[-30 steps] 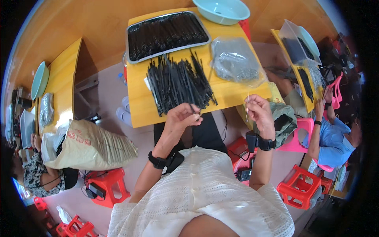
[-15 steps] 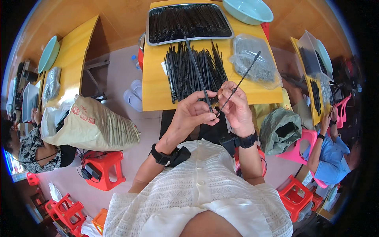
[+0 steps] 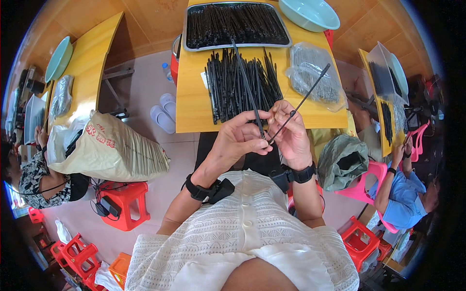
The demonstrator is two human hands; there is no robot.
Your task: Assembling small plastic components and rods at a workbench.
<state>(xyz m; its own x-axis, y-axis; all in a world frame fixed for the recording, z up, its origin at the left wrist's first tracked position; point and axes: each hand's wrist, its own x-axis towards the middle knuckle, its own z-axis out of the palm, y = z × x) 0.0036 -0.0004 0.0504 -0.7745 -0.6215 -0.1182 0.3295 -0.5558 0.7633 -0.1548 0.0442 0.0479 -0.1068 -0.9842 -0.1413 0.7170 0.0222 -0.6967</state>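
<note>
Between the thumb and fingers of my left hand [image 3: 242, 135] is a long black rod [image 3: 248, 89], pointing away toward the tray. My right hand [image 3: 291, 133] pinches a thinner black rod [image 3: 306, 94] with a small knob along it, slanting up to the right. The near ends of both rods come close together at my left thumb; whether they touch, I cannot tell. Beyond my hands, a pile of loose black rods [image 3: 225, 92] lies on the yellow table [image 3: 191, 114]. A metal tray [image 3: 238, 47] behind it is filled with similar dark rods.
A clear plastic bag of thin rods [image 3: 315, 72] lies at the table's right, below a light blue basin [image 3: 310, 14]. Sacks [image 3: 121, 145] stand at left, and a green bag [image 3: 342, 162] at right. Red stools [image 3: 127, 206] and slippers [image 3: 165, 114] are on the floor. Two people work at side tables.
The view has shifted slightly. Both hands keep their holds on the rods, with the near ends still close together. The right fingers have moved only a little.
</note>
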